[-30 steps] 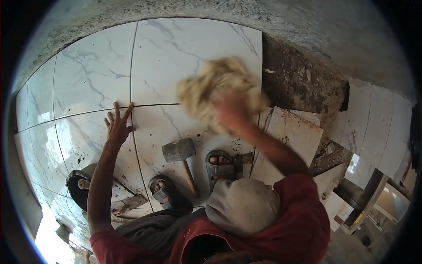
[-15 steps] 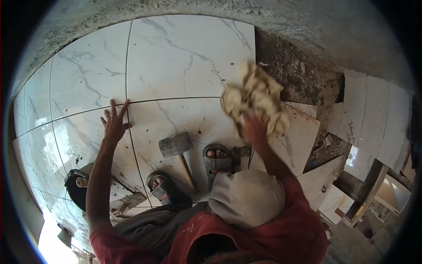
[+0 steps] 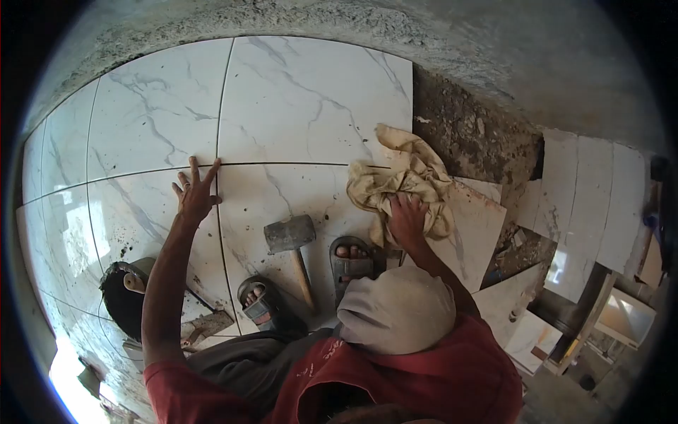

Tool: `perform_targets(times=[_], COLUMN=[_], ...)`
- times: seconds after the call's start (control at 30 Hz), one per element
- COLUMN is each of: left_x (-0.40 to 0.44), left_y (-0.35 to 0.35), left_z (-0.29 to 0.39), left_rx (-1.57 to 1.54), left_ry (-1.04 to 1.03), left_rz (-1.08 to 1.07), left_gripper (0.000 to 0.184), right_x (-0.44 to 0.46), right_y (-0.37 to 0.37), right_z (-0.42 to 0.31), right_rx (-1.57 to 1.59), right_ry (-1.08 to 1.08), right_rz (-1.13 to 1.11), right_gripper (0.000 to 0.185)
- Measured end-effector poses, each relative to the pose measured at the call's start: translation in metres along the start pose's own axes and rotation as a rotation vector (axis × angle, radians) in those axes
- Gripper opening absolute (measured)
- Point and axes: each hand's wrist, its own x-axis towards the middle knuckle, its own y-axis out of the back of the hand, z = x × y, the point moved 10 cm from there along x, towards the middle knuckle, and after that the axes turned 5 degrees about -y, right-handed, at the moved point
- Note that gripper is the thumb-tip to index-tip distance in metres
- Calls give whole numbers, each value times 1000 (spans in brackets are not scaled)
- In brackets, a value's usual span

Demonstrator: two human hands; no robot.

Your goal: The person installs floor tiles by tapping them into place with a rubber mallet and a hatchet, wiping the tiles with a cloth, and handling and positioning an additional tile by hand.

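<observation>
My left hand [image 3: 193, 194] rests with spread fingers on the white marbled floor tiles [image 3: 152, 106], beside the joint where several of them meet. It holds nothing. Bunched under my right hand [image 3: 408, 220] is a crumpled yellowish-beige cloth [image 3: 413, 159], lying over the tile edge near the bare ground; my fingers grip into its near side. Between my sandalled feet lies a rubber mallet [image 3: 290, 234] with a dark head and a wooden handle.
Bare rough ground [image 3: 470, 124] shows beyond the tiles on the right, along a rough wall [image 3: 339, 18]. A black bucket [image 3: 120, 304] and a trowel [image 3: 212, 328] are at left. Loose tiles [image 3: 470, 226] lie at right, near a wooden-framed object [image 3: 590, 318].
My right hand has drawn the cloth slightly down and toward me, and the cloth is no longer blurred. My left hand stays by the tile joint. The whole view has shifted a little.
</observation>
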Motion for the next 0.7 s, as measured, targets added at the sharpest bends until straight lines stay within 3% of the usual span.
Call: perform_targets(times=[0.03, 0.07, 0.13, 0.17, 0.2, 0.3, 0.33, 0.37, 0.47, 0.5, 0.53, 0.57, 0.6, 0.67, 0.7], left_x=[0, -1, -4, -1, 4, 3, 3, 0, -2, 0, 1, 3, 5, 18, 23], left_y=[-1, -3, -4, -2, 0, 2, 1, -5, -1, -3, -4, -9, -21, -44, -60], left_z=[0, 0, 1, 2, 2, 2, 0, 0, -1, 2, 0, -5, -13, -29, -43], left_rx=[-5, -9, -3, 10, 17, 7, 10, 16, 32, 30, -19, -6, 11, 36, 78], left_ry=[-4, -11, -7, -9, -13, -27, -24, -22, -9, -19, -40, -54, -48, -62, -36], left_rz=[-2, -9, -29, -37, -36, -2, -18, -47, -46, -45, -18, -12, -58, -91, -97], left_gripper=[97, 97, 97, 96, 96, 96, 97, 98, 97, 97, 93, 93, 89, 85, 81], right_x=[0, 12, 73, 116, 129, 118, 98, 85, 65, 60, 70, 65, 71, 83, 76], right_y=[-8, -14, 10, 11, 55, 164, 211, 237, 285, 296, 294, 296, 273, 222, 200], right_z=[5, 15, 54, 87, 99, 107, 99, 72, -29, -71, -110, -154, -198, -283, -313], right_rx=[56, -5, -96, 85, 76, 421, 598, 914, 1006, 959, 757, 804, 689, 425, 290], right_ry=[-19, 27, -201, -355, -369, -264, -247, -93, 201, 233, 358, 539, 539, 606, 629], right_rz=[-68, 94, 218, 20, 228, 310, 211, 196, -2, -43, 62, 195, 32, 100, 194], right_gripper=[35, 35, 39, 36, 35, 48, 51, 50, 49, 49, 47, 42, 44, 33, 42])
